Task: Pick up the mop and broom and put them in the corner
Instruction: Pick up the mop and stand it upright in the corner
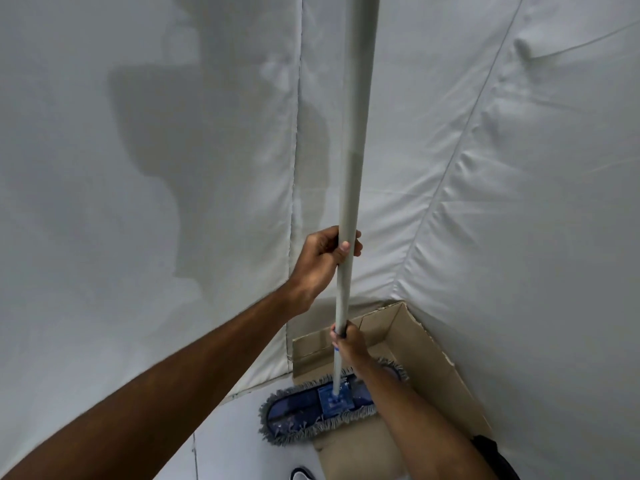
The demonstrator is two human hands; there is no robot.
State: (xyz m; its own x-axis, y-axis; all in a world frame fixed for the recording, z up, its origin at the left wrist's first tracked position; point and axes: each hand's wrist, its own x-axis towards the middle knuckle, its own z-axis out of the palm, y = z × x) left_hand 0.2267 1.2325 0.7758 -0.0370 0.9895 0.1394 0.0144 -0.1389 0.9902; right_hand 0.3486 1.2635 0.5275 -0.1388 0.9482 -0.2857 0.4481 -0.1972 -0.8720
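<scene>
The mop stands nearly upright in front of me, its grey handle [351, 150] running from the top edge down to a flat blue head [322, 407] with a grey fringe. The head rests on the floor, partly over a flattened cardboard sheet [415, 344], right at the corner where two white fabric walls meet. My left hand [320, 263] is shut around the handle at mid height. My right hand [348, 342] grips the handle lower down, just above the head. No broom is in view.
White padded fabric walls [519, 202] close in on the left and right and meet behind the mop. The cardboard is folded up against the right wall. A shoe tip [301, 474] and a dark object [491, 452] show at the bottom edge.
</scene>
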